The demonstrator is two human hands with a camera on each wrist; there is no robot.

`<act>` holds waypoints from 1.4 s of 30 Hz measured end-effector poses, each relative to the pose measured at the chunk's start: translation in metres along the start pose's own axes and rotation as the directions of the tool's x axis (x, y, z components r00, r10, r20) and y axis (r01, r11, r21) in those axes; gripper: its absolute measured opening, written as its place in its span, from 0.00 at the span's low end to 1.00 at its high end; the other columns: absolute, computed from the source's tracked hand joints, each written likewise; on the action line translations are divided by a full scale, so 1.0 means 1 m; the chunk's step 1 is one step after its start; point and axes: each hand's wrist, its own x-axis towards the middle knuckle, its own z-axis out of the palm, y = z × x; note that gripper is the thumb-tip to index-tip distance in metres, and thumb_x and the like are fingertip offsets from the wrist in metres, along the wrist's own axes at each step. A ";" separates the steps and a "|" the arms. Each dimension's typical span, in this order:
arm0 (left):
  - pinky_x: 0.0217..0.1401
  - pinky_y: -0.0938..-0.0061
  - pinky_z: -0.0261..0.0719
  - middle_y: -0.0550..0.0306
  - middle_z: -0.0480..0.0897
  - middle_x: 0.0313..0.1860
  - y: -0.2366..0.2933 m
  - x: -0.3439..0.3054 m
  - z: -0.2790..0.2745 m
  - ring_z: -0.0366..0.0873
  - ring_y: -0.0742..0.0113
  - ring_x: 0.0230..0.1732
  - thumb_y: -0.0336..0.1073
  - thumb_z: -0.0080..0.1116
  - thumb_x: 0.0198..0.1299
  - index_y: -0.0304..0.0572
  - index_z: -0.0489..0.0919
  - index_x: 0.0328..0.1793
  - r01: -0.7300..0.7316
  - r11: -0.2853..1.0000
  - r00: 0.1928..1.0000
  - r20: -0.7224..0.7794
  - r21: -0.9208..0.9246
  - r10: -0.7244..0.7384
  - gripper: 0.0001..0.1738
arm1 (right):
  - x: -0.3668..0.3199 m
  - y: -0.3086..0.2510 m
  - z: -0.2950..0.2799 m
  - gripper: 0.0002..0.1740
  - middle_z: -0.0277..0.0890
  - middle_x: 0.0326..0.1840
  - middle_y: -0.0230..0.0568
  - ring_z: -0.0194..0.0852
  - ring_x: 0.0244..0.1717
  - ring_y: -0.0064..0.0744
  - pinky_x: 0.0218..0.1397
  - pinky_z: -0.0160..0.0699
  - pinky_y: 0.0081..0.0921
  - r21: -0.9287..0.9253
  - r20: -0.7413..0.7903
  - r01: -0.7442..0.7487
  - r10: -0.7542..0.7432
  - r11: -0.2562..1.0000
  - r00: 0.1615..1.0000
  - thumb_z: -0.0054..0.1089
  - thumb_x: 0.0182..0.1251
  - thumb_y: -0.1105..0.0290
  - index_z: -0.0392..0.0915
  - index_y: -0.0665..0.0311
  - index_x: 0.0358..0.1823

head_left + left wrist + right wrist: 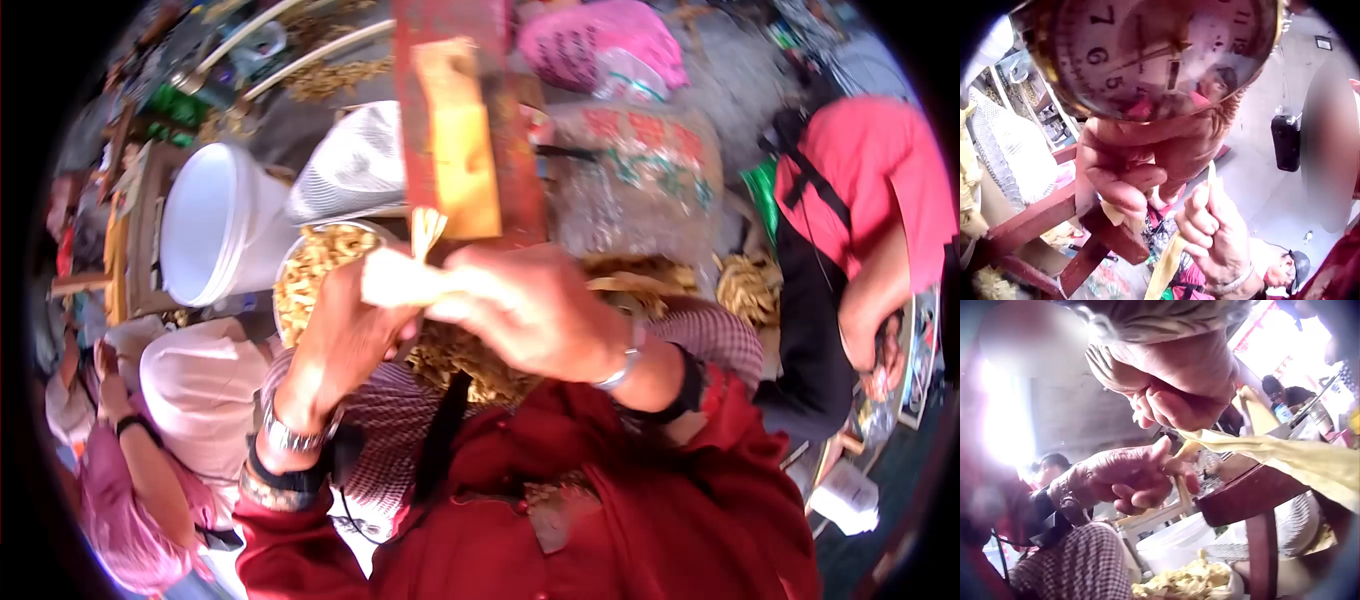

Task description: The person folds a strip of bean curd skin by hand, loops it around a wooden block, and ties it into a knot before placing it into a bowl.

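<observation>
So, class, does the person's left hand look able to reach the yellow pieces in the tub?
Probably yes: the left hand is close to the yellow pieces, which lie uncovered, though its grip on the pale strip would likely have to loosen first.

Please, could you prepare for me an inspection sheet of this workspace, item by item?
Surface: red wooden bench, a yellowish block lying on it.
Job's things: pale strip material; whether one piece or several, cannot tell.
Clutter: white bucket, round container of pale pieces, pink bag, printed plastic sack.
Grips: left grip and right grip, close together, both pinching strip material.
Cables: thin black cable on the left grip's side.
Surroundings: a person in pink at right, another person at left.
</observation>
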 end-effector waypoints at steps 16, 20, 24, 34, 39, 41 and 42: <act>0.37 0.78 0.74 0.59 0.80 0.33 -0.011 -0.006 0.062 0.75 0.71 0.34 0.38 0.63 0.54 0.34 0.74 0.49 0.665 0.660 0.668 0.673 -0.349 -0.318 0.20 | -0.054 -0.052 0.067 0.13 0.73 0.24 0.38 0.76 0.27 0.36 0.25 0.72 0.34 0.490 0.145 0.272 -0.386 0.828 0.911 0.60 0.59 0.64 0.68 0.65 0.29; 0.34 0.80 0.71 0.59 0.80 0.33 -0.033 -0.023 0.035 0.75 0.75 0.34 0.36 0.61 0.56 0.32 0.72 0.56 0.118 0.839 0.962 0.270 -0.530 0.035 0.23 | -0.036 -0.034 0.040 0.08 0.72 0.28 0.40 0.75 0.28 0.39 0.29 0.73 0.31 0.286 -0.335 0.362 -0.261 0.887 0.905 0.61 0.58 0.72 0.72 0.67 0.33; 0.43 0.76 0.75 0.56 0.79 0.40 -0.019 -0.056 -0.001 0.77 0.69 0.42 0.31 0.59 0.59 0.38 0.75 0.47 -0.243 0.966 0.961 0.115 -0.089 0.252 0.11 | -0.027 -0.024 0.026 0.07 0.66 0.26 0.40 0.70 0.30 0.42 0.29 0.68 0.34 0.224 -0.456 0.185 -0.065 0.957 0.888 0.60 0.59 0.73 0.70 0.64 0.32; 0.27 0.73 0.75 0.48 0.80 0.44 0.007 -0.042 0.030 0.77 0.63 0.29 0.31 0.62 0.56 0.45 0.75 0.40 -0.599 0.321 0.544 0.078 0.734 0.836 0.08 | -0.031 -0.012 0.013 0.09 0.72 0.23 0.41 0.75 0.21 0.44 0.23 0.74 0.38 0.016 0.025 0.147 -0.147 0.989 0.989 0.51 0.58 0.66 0.72 0.64 0.34; 0.30 0.79 0.72 0.56 0.78 0.29 -0.010 -0.033 0.029 0.74 0.72 0.27 0.34 0.62 0.58 0.38 0.69 0.42 -0.547 0.837 0.826 -0.165 0.002 0.539 0.14 | -0.034 -0.012 0.007 0.10 0.69 0.30 0.40 0.74 0.28 0.42 0.27 0.70 0.34 0.097 -0.030 0.045 -0.043 0.994 0.999 0.56 0.65 0.64 0.71 0.64 0.38; 0.32 0.86 0.70 0.61 0.74 0.29 -0.009 -0.033 0.016 0.73 0.78 0.30 0.32 0.67 0.54 0.36 0.69 0.44 -0.259 0.782 0.958 -0.045 -0.566 0.284 0.18 | -0.034 -0.010 0.008 0.11 0.69 0.31 0.41 0.74 0.28 0.43 0.27 0.70 0.34 0.147 -0.111 0.056 -0.040 0.988 0.993 0.57 0.65 0.64 0.71 0.63 0.38; 0.33 0.85 0.71 0.61 0.74 0.31 -0.013 -0.032 0.019 0.73 0.77 0.30 0.32 0.67 0.54 0.35 0.69 0.46 -0.238 0.731 0.962 -0.054 -0.639 0.266 0.20 | -0.035 -0.008 0.010 0.11 0.69 0.31 0.41 0.74 0.28 0.43 0.27 0.70 0.34 0.162 -0.139 0.082 -0.059 0.983 0.989 0.57 0.64 0.64 0.71 0.63 0.37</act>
